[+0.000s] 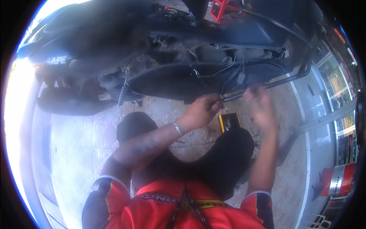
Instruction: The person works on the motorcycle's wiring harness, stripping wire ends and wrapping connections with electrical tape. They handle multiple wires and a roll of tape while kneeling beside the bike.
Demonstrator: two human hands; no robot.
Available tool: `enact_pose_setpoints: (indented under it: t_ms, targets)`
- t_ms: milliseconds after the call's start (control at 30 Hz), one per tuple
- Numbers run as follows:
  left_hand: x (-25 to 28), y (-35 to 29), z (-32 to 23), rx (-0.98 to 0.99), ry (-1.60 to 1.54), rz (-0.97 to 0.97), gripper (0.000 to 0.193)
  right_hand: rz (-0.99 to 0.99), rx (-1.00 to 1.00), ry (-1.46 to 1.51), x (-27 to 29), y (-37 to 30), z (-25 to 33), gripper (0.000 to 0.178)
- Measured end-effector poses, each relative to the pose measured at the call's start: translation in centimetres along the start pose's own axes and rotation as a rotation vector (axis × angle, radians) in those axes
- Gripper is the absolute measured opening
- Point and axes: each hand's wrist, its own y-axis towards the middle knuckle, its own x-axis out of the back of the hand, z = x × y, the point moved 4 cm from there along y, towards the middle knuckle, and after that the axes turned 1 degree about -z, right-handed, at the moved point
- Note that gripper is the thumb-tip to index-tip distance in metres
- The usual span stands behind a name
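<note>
A dark motor scooter [164,82] stands crosswise in front of me, its side opened so that inner parts show. Thin loose wires [217,72] hang from it, with a small pale connector [240,78] among them. My left hand [204,110], a silver bracelet on its wrist, is closed just below the scooter's lower edge, near the end of a metal bar [272,83]. Whatever its fingers hold is too small or hidden to make out. My right hand [261,107] is raised to the right of it, smeared by motion, so its fingers cannot be read.
Beyond my right knee, a black box with yellow edges [230,123] lies on the tiled floor [76,152]. A red stand [218,10] shows behind the scooter. Glass-fronted shelves [335,84] line the right side, with a red and silver object [337,180] nearer me.
</note>
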Motion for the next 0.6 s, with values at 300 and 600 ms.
enact_pose_setpoints:
  t_ms: [300,600]
  targets:
    - [-2.3,-1.3,2.1,0.416,-0.535,0.142,0.022,-0.059,-0.147,0.363,-10.1,-5.8,-4.2,0.019]
    - [-2.0,-0.8,1.1,0.292,-0.35,0.003,0.048,-0.405,-0.14,0.102,4.6,-6.6,-12.8,0.02]
